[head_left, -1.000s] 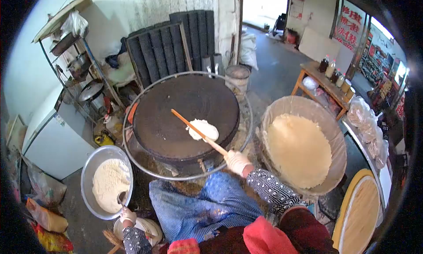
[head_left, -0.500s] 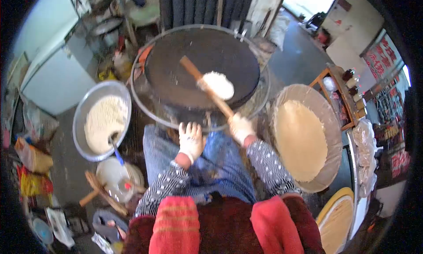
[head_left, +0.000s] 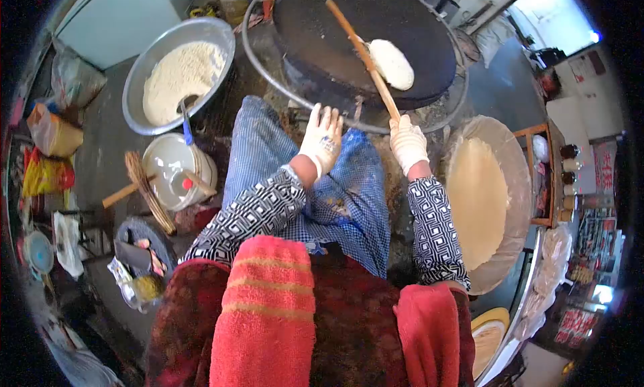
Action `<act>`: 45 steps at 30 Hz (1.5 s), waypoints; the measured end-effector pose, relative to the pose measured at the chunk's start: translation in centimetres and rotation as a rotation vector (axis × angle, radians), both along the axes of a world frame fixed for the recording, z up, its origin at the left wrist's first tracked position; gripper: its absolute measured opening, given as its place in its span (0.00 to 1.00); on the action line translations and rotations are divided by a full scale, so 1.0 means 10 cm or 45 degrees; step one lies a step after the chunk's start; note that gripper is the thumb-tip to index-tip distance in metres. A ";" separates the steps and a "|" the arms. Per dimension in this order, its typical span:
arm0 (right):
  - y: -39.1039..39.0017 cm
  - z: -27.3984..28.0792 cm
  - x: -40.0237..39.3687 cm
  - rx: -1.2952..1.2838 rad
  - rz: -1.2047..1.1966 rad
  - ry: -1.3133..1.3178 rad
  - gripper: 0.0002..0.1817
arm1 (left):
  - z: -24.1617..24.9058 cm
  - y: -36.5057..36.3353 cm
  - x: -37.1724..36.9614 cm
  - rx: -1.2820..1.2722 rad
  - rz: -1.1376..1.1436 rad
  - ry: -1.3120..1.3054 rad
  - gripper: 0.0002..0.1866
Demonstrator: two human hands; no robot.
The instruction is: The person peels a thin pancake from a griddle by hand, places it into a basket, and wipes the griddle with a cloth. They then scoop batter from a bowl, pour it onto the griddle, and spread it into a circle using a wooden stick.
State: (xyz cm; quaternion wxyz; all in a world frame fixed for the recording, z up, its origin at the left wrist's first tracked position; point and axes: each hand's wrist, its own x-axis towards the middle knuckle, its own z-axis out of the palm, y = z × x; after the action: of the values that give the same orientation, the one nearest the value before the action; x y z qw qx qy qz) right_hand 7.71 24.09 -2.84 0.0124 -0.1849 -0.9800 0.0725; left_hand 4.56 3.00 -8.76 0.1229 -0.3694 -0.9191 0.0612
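Note:
My gloved right hand [head_left: 408, 145] grips the lower end of a long wooden spreader [head_left: 365, 57], which lies slantwise over a round black griddle [head_left: 315, 25]. Along the right side of the spreader sits a smooth white oval lump of batter or dough [head_left: 391, 64], touching it or very near. My left hand [head_left: 322, 140], in a whitish glove, holds nothing. Its fingers are stretched out, with the tips at the metal ring [head_left: 278, 85] around the griddle's front edge.
On the left stands a metal basin [head_left: 137, 105] of pale flour with a blue-handled scoop [head_left: 186, 122]. Below it are a white bucket [head_left: 168, 155] and a twig brush [head_left: 144, 186]. At right, a plastic-lined tub [head_left: 516, 206] holds tan batter or dough, with stacked flatbreads [head_left: 488, 347] nearer me.
The camera view has tipped downward, so the griddle appears higher. The lump now looks longer and lies clearly to the spreader's right. My right hand still holds the spreader; my left stays by the ring.

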 end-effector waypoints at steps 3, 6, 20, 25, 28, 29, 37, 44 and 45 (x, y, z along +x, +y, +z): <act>0.38 -0.18 -0.01 -0.054 -0.177 -0.050 0.21 | 0.09 0.02 0.05 -0.072 0.040 0.004 0.31; 0.42 -0.20 -0.01 0.130 -0.070 0.146 0.20 | 0.16 0.04 0.08 -0.128 0.082 -0.051 0.31; 0.74 -0.40 0.32 0.252 -0.042 0.157 0.19 | 0.17 0.04 0.08 -0.094 0.114 -0.092 0.26; 0.61 -0.38 0.37 0.325 0.066 0.177 0.17 | 0.14 0.06 0.06 -0.124 0.107 -0.106 0.26; 0.76 -0.24 0.35 0.291 -0.125 0.148 0.18 | 0.16 0.03 0.06 -0.067 0.108 -0.080 0.26; 0.77 -0.26 0.30 0.320 -0.133 0.146 0.18 | 0.18 0.01 0.07 -0.068 0.125 -0.079 0.26; 0.96 -0.32 0.24 0.321 -0.126 0.127 0.20 | 0.17 -0.02 -0.01 -0.078 0.167 -0.076 0.26; 0.98 -0.43 0.23 0.355 -0.019 0.164 0.19 | 0.13 -0.15 -0.09 0.006 0.172 -0.092 0.25; 1.00 -0.36 0.17 0.350 -0.086 0.174 0.19 | 0.11 -0.17 -0.13 0.067 0.173 -0.093 0.25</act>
State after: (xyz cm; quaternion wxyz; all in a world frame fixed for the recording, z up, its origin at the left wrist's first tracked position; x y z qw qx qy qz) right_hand 9.45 34.07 -6.46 0.1067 -0.2091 -0.9707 -0.0505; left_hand 3.25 1.27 -7.64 0.0946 -0.3047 -0.9472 0.0317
